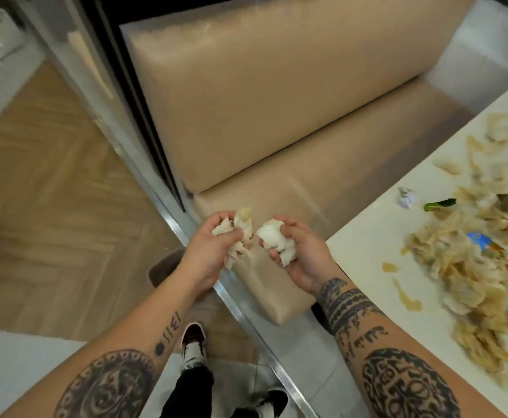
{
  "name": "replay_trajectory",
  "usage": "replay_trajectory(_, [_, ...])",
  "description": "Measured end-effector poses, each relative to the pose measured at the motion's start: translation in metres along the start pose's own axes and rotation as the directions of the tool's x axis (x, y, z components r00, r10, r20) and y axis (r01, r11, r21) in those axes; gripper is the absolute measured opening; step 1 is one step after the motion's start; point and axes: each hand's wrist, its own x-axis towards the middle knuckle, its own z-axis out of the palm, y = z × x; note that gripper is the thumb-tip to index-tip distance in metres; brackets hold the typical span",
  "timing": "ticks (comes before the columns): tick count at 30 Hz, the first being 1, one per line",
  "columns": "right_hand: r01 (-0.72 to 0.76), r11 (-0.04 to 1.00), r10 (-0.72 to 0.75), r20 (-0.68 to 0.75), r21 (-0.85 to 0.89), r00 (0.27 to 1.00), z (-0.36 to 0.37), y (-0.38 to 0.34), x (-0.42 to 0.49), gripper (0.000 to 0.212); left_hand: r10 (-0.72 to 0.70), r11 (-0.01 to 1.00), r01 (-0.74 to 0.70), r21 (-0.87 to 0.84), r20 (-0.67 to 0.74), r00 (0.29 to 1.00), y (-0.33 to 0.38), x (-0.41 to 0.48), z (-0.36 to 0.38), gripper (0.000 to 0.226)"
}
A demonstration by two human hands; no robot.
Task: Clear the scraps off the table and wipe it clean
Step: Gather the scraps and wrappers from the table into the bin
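1. The beige sofa (277, 116) sits directly under the loaded hands, so anything that slips lands on its cushions rather than in a bin; I can't see a bin anywhere.
2. The counter (367, 251) carries a big heap of peel scraps (473, 267) close to its near edge; a careless sweep could push them onto the floor (50, 206).
3. The left hand (213, 251) has its grip closed round a ragged clump of pale scraps (234, 233), with strips dangling below the fingers, likely to drop first.
4. The right hand (301, 254) clasps a wad (277, 239) of the same scraps, only half enclosed.
5. Wet smears (403, 294) on the counter will spread if wiped before clearing.
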Motion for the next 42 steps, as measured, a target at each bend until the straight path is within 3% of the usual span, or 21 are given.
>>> replay_trajectory(4, [-0.147, 0.988, 0.148, 0.020, -0.043, 0.989, 0.038, 0.041, 0.041, 0.020, -0.069, 0.993, 0.054, -0.106, -0.143, 0.987, -0.018, 0.023, -0.059, 0.041])
replay_trajectory(11, [-0.365, 0.925, 0.347, -0.158, -0.106, 0.924, 0.074, 0.148, 0.128, 0.035, -0.298, 0.945, 0.207, -0.254, -0.403, 0.865, -0.074, 0.073, -0.159, 0.025])
replay_trajectory(16, [-0.457, 0.883, 0.422, -0.245, -0.106, 0.873, 0.093, 0.208, 0.181, 0.035, -0.417, 0.902, 0.299, -0.312, -0.445, 0.793, -0.111, 0.106, -0.201, 0.018])
replay_trajectory(19, [-0.454, 0.889, 0.430, -0.237, -0.058, 0.871, 0.105, 0.231, 0.205, 0.043, -0.462, 0.876, 0.333, -0.350, -0.406, 0.789, -0.114, 0.121, -0.212, 0.032])
replay_trajectory(23, [-0.548, 0.817, 0.484, -0.301, -0.182, 0.822, 0.115, 0.245, 0.230, 0.073, -0.437, 0.900, 0.378, -0.218, -0.430, 0.790, -0.089, 0.123, -0.203, 0.032])
replay_trajectory(26, [-0.577, 0.768, 0.460, -0.386, -0.280, 0.800, 0.110, 0.237, 0.227, 0.065, -0.390, 0.918, 0.371, -0.138, -0.477, 0.788, -0.096, 0.134, -0.216, 0.028])
replay_trajectory(29, [-0.495, 0.753, 0.369, -0.345, -0.433, 0.863, 0.094, 0.216, 0.208, 0.047, -0.407, 0.904, 0.418, -0.091, -0.485, 0.774, -0.090, 0.134, -0.209, 0.022])
replay_trajectory(33, [-0.290, 0.811, 0.180, -0.254, -0.508, 0.950, 0.066, 0.169, 0.169, 0.011, -0.374, 0.916, 0.401, 0.001, -0.363, 0.854, -0.070, 0.132, -0.162, 0.018])
replay_trajectory(38, [0.006, 0.833, -0.120, -0.171, -0.553, 0.978, 0.047, 0.082, 0.090, 0.015, -0.144, 0.980, 0.166, 0.106, -0.191, 0.971, -0.015, 0.106, -0.046, 0.016])
replay_trajectory(42, [0.243, 0.815, -0.353, -0.118, -0.526, 0.928, 0.016, -0.004, 0.012, 0.012, 0.033, 0.990, -0.031, 0.141, -0.013, 0.999, 0.042, 0.080, 0.061, 0.019])
